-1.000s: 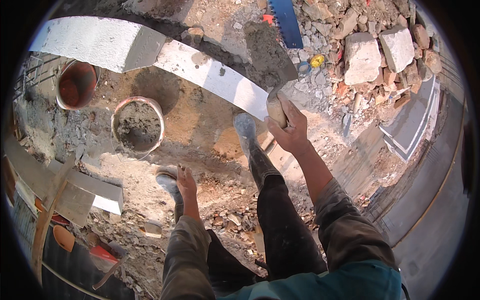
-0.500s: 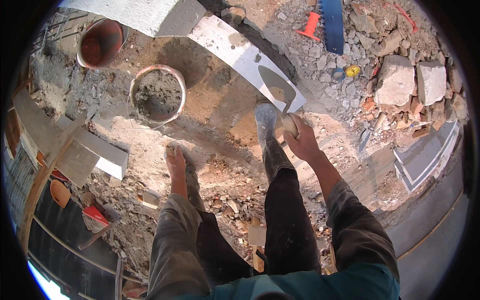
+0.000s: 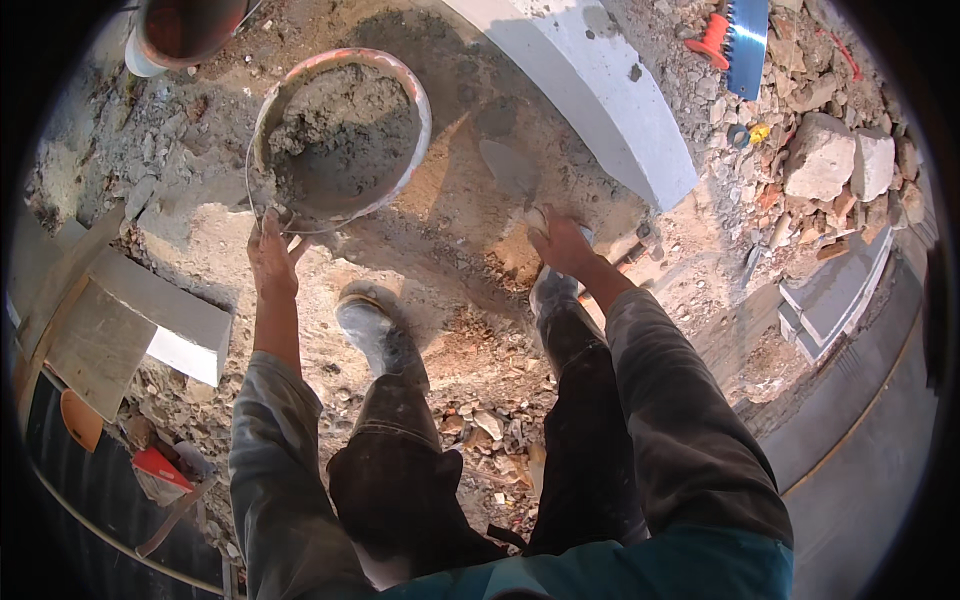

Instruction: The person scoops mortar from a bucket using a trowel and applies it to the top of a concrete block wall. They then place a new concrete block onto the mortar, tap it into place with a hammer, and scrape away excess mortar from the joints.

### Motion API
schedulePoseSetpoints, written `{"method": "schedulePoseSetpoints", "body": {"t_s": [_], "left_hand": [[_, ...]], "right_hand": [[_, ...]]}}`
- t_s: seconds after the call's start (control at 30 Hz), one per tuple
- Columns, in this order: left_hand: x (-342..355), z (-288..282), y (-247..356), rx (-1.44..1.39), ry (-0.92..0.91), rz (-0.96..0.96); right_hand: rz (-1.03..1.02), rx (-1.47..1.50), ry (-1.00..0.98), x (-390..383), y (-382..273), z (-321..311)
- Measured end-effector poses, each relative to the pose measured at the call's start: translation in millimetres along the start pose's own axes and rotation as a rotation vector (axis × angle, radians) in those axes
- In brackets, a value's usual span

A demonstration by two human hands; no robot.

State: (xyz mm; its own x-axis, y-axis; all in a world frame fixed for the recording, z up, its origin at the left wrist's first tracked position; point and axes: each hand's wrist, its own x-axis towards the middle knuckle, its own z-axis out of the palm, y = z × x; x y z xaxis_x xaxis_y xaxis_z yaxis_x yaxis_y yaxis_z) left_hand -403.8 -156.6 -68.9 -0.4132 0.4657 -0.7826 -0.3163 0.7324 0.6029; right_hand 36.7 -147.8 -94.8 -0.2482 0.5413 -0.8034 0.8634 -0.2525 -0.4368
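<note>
My right hand (image 3: 562, 243) grips the trowel (image 3: 510, 168), likely light and stiff, by its handle, right of the bucket (image 3: 421, 125). My left hand (image 3: 273, 262) is at the bucket's near-left rim, whether closed I can't tell; mortar (image 3: 345, 125) should make it heavy, steadiest by the rim.

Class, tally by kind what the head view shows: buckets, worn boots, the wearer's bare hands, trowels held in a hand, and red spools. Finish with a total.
Buckets: 2
Worn boots: 2
Bare hands: 2
Held trowel: 1
Red spool: 1
Total: 8
</note>
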Motion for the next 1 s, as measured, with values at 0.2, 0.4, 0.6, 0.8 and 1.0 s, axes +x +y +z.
{"method": "schedulePoseSetpoints", "body": {"t_s": [0.2,0.4,0.6,0.8,1.0], "left_hand": [[28.0,0.7,-22.1,-0.006,-0.037,0.121],[54.6,-6.8,-45.3,0.037,-0.059,0.28],[66.8,-1.0,-39.8,-0.443,-0.154,0.099],[58.2,18.0,-17.7,-0.331,-0.185,0.326],[49.2,9.7,33.9,-0.431,-0.085,0.356]], "right_hand": [[-0.114,0.263,-0.025,75.0,45.3,26.0],[0.022,0.419,0.16,110.7,18.3,-29.2],[-0.206,0.069,0.524,99.7,15.8,-41.2],[-0.489,-0.186,0.644,12.9,-70.7,-62.9],[-0.361,-0.462,0.453,-24.4,-120.3,-96.1]]}}
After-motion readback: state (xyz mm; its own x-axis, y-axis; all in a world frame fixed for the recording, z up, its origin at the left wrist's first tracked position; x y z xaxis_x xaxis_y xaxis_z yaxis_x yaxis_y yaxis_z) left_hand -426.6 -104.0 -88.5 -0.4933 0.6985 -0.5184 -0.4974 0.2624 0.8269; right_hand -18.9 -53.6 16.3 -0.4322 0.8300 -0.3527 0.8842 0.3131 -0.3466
